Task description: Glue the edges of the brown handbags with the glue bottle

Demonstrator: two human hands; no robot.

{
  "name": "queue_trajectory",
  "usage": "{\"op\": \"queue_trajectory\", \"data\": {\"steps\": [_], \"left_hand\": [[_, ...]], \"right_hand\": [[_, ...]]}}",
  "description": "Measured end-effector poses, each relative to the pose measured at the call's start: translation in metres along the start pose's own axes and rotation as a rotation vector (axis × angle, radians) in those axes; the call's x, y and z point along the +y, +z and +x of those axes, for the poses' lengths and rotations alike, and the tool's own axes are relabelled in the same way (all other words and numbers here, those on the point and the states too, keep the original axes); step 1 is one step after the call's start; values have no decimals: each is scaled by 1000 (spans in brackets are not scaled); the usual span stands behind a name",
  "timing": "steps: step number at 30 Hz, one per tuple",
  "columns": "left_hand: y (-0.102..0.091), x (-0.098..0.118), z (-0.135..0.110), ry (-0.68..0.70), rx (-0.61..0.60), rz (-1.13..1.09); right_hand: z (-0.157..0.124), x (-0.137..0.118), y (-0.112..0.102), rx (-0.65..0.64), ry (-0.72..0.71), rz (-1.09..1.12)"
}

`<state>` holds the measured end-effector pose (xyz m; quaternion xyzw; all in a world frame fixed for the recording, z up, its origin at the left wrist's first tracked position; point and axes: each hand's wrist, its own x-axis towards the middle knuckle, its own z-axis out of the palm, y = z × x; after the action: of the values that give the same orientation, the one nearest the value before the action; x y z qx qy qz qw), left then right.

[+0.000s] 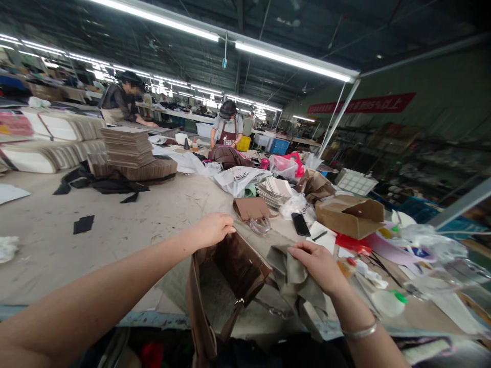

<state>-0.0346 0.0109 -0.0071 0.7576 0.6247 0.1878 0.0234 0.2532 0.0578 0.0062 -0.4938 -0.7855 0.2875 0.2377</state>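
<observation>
My left hand is closed on the upper edge of a brown leather bag that stands open at the near edge of the worktable. The bag's strap hangs down over the table edge. My right hand is closed on a crumpled grey-green cloth just right of the bag. A bracelet sits on my right wrist.
A small brown pouch, black phone, cardboard box, glue bottles and plastic bags crowd the right side. Stacks of cardboard pieces stand at back left. Two people work at the far end.
</observation>
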Motion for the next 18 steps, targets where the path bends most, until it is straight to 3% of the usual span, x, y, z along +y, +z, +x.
{"op": "queue_trajectory", "data": {"steps": [5, 7, 12, 18], "left_hand": [[0, 4, 1, -31, -6, 2], [0, 4, 1, -40, -10, 12], [-1, 5, 1, -27, -19, 31], [3, 6, 3, -53, 22, 32]], "right_hand": [[6, -28, 34, -61, -296, -25], [12, -39, 47, -82, -350, -66], [34, -56, 64, -68, -363, -177], [48, -60, 72, -117, -259, -191]]}}
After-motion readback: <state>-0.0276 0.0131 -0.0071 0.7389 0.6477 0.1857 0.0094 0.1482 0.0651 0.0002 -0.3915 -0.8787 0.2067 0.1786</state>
